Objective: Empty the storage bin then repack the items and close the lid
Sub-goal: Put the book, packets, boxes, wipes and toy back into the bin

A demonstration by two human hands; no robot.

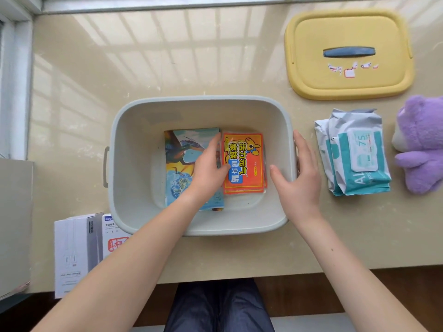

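A pale grey storage bin [134,130] stands open in the middle of the table. Inside lie a blue dinosaur picture book [178,161] on the left and a stack of orange warmer packets [249,159] beside it. My left hand [208,168] is down in the bin, fingers straight, resting flat on the book with the thumb touching the packets. My right hand [297,178] rests over the bin's right rim, fingers relaxed, holding nothing. The yellow lid [347,75] with a blue handle lies at the back right.
Two teal wet-wipe packs [354,152] lie right of the bin. A purple plush toy [422,144] sits at the right edge. White product boxes [76,248] lie at the front left. A window frame [14,80] borders the left side.
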